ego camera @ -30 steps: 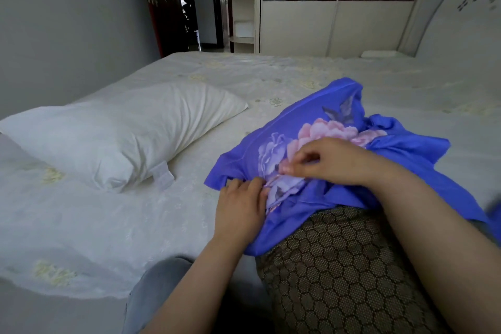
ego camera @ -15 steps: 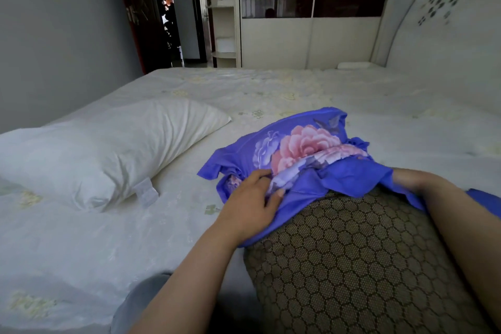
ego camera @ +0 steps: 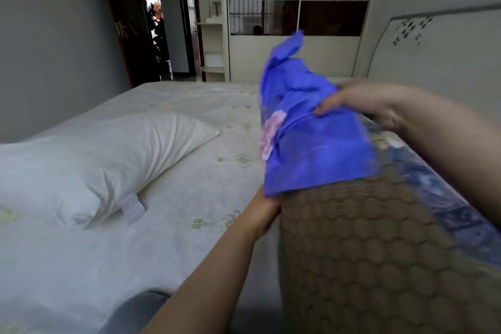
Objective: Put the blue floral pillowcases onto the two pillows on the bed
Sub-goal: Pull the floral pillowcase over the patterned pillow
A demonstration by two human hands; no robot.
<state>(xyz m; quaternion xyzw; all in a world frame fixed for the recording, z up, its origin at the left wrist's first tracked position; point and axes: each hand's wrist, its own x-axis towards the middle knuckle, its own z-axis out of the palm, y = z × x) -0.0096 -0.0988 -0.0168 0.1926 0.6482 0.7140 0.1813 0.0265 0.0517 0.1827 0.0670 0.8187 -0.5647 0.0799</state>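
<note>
Bedroom with a wide white bed; one bare white pillow lay flat. A brown pillow stood tilted, its top capped by the blue floral pillowcase, seemingly to sleeve it. Right hand pinched the fabric; left hand steadied underneath, its grip hidden.

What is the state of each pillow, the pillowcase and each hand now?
Brown pillow: raised on end, far end covered.
Blue floral pillowcase: partly on, bunched at top.
White pillow: bare, lying flat.
Left hand: fingers hidden under the pillowcase edge.
Right hand: grips pillowcase.
</note>
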